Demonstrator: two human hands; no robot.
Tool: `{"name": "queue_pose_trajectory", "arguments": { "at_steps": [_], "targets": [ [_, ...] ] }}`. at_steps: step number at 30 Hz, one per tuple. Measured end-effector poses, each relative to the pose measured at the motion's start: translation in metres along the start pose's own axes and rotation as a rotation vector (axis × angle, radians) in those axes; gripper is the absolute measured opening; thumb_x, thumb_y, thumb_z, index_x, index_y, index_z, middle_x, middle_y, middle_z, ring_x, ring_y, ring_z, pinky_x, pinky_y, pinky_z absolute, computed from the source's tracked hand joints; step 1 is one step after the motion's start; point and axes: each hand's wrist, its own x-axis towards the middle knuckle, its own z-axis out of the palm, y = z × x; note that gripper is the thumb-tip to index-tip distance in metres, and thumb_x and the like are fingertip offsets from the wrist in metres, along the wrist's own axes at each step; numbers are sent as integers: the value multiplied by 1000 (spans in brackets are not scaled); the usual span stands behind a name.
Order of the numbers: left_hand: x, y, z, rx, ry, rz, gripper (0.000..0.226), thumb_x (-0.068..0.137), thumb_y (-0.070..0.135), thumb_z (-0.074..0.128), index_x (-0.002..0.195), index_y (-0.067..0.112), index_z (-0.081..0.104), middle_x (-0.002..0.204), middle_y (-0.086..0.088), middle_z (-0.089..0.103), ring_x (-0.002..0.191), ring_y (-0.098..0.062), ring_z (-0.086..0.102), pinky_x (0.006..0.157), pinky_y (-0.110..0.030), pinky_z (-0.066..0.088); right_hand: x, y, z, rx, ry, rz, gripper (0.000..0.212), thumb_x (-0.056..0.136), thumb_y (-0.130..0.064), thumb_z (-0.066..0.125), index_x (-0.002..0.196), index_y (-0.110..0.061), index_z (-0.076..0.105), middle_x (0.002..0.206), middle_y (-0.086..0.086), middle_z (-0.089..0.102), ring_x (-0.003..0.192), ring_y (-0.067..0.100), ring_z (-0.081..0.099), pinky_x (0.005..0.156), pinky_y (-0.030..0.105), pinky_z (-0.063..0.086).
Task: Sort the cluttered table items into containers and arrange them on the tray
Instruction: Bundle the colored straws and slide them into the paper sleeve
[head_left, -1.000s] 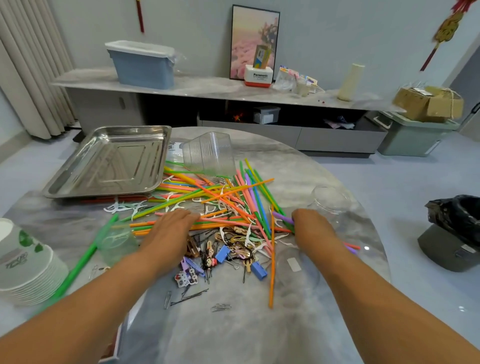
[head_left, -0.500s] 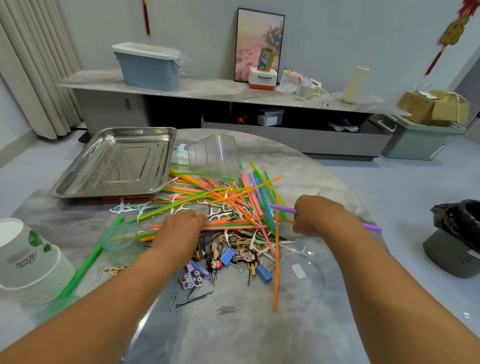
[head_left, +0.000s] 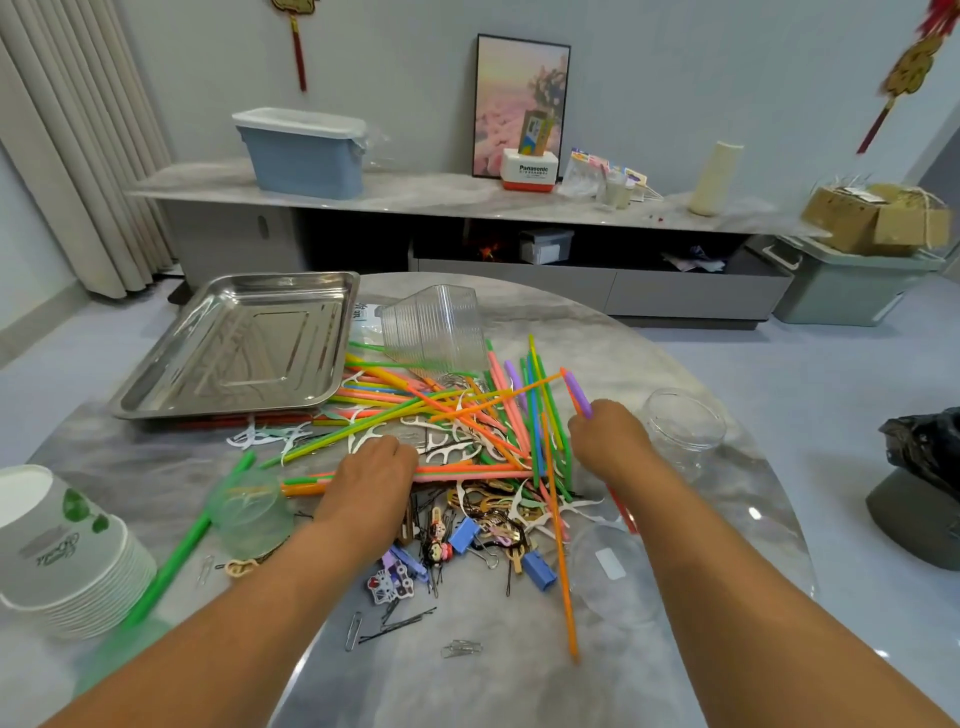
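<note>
Two bare hands reach over a round grey marble table (head_left: 649, 332) strewn with clutter. The right hand (head_left: 608, 441) is curled round a purple plastic straw (head_left: 577, 393), which juts up and away from the fist, lifted off the pile. The left hand (head_left: 371, 475) lies palm-down on the heap of coloured drinking straws (head_left: 467, 415), its fingers bent over an orange and pink one — whether it actually grips them I cannot tell. Just beside the right hand lies a clear glass jar (head_left: 683, 428) on its side. A ribbed clear plastic cup (head_left: 436, 330) rests tipped at the far end of the straws, next to a shiny steel tray (head_left: 156, 384). Blue binder clips (head_left: 537, 569) and hairpins lie nearer — between the forearms.
</note>
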Motion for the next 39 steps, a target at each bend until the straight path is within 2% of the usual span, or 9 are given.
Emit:
{"name": "queue_pose_trajectory", "arguments": {
  "at_steps": [3, 6, 10, 14, 18, 25, 29, 34, 39],
  "targets": [
    [1, 4, -4, -24, 57, -16, 46, 87, -6, 53, 120, 24, 42, 105, 2, 51, 103, -25, 48, 82, -35, 36, 6, 8, 19, 125, -16, 53, 38, 102, -36, 48, 110, -2, 63, 107, 20, 65, 84, 33, 52, 71, 32, 38],
    [4, 5, -6, -89, 132, -28, 47, 85, -7, 54, 117, 25, 42, 84, 9, 39, 86, -21, 40, 71, -35, 26, 10, 3, 28, 185, -38, 123, 64, 98, -64, 46, 111, -3, 64, 100, 15, 64, 77, 28, 55, 63, 31, 36],
    [9, -2, -5, -192, 169, -25, 54, 82, -11, 53, 122, 26, 51, 107, 5, 59, 104, -24, 53, 76, -35, 32, 11, -10, 37, 271, -47, 173, 82, 82, -85, 47, 98, -7, 66, 89, 11, 69, 71, 27, 61, 53, 29, 34],
    [16, -10, -7, -266, 226, -64, 32, 96, 2, 52, 113, 28, 56, 103, 6, 59, 94, -25, 55, 72, -38, 38, 10, -16, 44, 279, -51, 183, 80, 89, -82, 37, 100, -6, 61, 99, 12, 66, 85, 30, 61, 63, 34, 41],
    [21, -11, -14, -450, 250, -105, 11, 103, 18, 50, 101, 28, 53, 87, 8, 51, 80, -23, 51, 67, -42, 43, 14, -19, 42, 318, -53, 224, 83, 94, -76, 31, 123, -4, 61, 118, 17, 64, 95, 32, 59, 78, 36, 45],
    [22, -3, -35, -728, 304, -86, 17, 105, 23, 49, 97, 37, 51, 81, 8, 54, 71, -15, 50, 57, -34, 36, 1, -34, 46, 84, -169, 171, 116, 65, -91, 60, 145, -8, 45, 142, 14, 40, 128, 36, 48, 103, 45, 46],
    [22, 4, -50, -860, 364, -108, 15, 106, 24, 48, 108, 36, 57, 90, 5, 65, 85, -17, 61, 71, -37, 48, -8, -37, 56, -67, -148, 104, 107, 61, -81, 75, 140, -13, 47, 137, 11, 45, 128, 32, 49, 102, 40, 48],
    [25, 8, -66, -1105, 485, -165, 20, 106, 17, 47, 117, 26, 60, 94, 13, 66, 88, 0, 64, 70, -8, 43, -10, -37, 60, 109, -173, 84, 64, 79, -53, 75, 131, -20, 55, 108, 8, 68, 96, 26, 66, 79, 37, 56],
    [23, 7, -75, -1288, 565, -169, 23, 107, 18, 46, 106, 38, 57, 104, 0, 69, 86, -4, 69, 87, -30, 52, -15, -38, 60, 127, -175, 98, 39, 79, -42, 67, 110, -19, 63, 85, 2, 64, 83, 23, 68, 67, 35, 54]
  ]
}}
